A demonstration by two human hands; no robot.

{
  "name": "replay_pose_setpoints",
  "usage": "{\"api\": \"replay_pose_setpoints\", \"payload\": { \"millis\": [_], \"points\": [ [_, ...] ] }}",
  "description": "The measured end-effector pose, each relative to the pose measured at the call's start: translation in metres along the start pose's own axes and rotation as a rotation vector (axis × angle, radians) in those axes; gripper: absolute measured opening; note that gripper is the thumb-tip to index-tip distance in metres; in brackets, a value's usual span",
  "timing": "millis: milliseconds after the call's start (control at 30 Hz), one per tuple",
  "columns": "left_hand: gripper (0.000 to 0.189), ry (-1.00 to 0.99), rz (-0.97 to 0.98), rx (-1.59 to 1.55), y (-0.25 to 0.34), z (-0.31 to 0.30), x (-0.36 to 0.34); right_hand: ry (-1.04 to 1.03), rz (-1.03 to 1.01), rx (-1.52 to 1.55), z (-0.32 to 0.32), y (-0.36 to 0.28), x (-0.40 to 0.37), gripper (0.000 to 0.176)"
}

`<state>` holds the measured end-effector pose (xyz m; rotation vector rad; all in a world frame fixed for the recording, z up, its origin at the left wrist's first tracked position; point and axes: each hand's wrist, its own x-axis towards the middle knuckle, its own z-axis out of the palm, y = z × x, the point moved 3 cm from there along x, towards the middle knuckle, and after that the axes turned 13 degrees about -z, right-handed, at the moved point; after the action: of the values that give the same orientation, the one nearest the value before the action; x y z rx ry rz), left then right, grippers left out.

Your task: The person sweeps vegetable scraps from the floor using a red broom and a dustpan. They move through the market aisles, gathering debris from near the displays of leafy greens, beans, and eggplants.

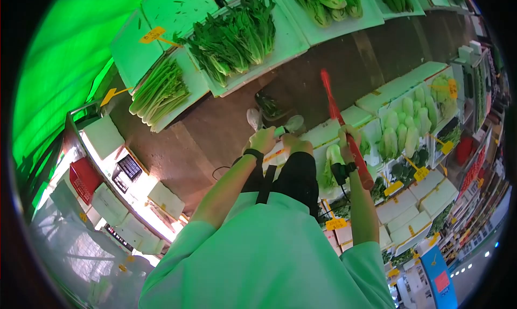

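Observation:
My right hand [349, 139] is wrapped round a long red rod-like object [337, 113], which points up and away over the brown floor. Its thick end shows below the hand. In front of my body, my left hand [263, 141] is closed by a small white and green item [279, 132]; what its fingers hold is too small to make out. Both wrists carry black bands. Just beyond the left hand, a dark container [269, 105] with green leaves stands on the floor between my shoes.
Leafy greens [234, 37] and long green stalks [160, 91] lie on white boxes ahead. Pale cabbages [407, 123] fill a stand to the right. A red basket [85, 181] is at the left. Yellow price tags stick out from the stands.

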<state>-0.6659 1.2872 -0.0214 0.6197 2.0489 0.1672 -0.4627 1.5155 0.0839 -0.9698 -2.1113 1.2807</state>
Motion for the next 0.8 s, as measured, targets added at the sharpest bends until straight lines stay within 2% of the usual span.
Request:
{"api": "replay_pose_setpoints", "payload": {
  "millis": [100,133,233,267,400,500,533,700,800],
  "points": [
    [0.028,-0.039,-0.013,0.012,0.012,-0.01,0.008,-0.075,-0.013,0.009,0.023,0.026,-0.003,0.012],
    [0.028,-0.046,-0.01,0.03,0.017,-0.006,0.011,-0.05,0.006,0.071,0.034,0.003,0.01,0.013],
    [0.028,-0.037,-0.006,0.058,0.036,0.006,0.015,-0.052,-0.049,0.063,0.061,-0.002,0.018,0.016],
    [0.028,-0.055,-0.011,0.042,0.048,0.002,0.013,-0.08,0.167,0.211,0.069,-0.005,0.014,0.016],
    [0.027,-0.055,-0.007,0.086,0.065,0.013,0.025,-0.402,-0.079,0.185,0.074,-0.026,-0.008,0.022],
    [0.028,-0.035,0.008,0.062,0.068,0.011,0.033,-0.557,-0.096,0.12,0.065,-0.057,-0.022,0.024],
    [0.028,-0.042,0.007,0.06,0.067,0.012,0.035,-0.611,-0.052,0.181,0.061,-0.078,-0.014,0.025],
    [0.026,-0.061,-0.007,0.075,0.06,0.013,0.027,-0.633,-0.105,0.161,0.036,-0.098,-0.022,0.022],
    [0.024,-0.007,-0.047,0.061,0.048,0.005,0.008,-0.604,-0.131,0.162,0.017,-0.106,-0.028,0.02]
  ]
}}
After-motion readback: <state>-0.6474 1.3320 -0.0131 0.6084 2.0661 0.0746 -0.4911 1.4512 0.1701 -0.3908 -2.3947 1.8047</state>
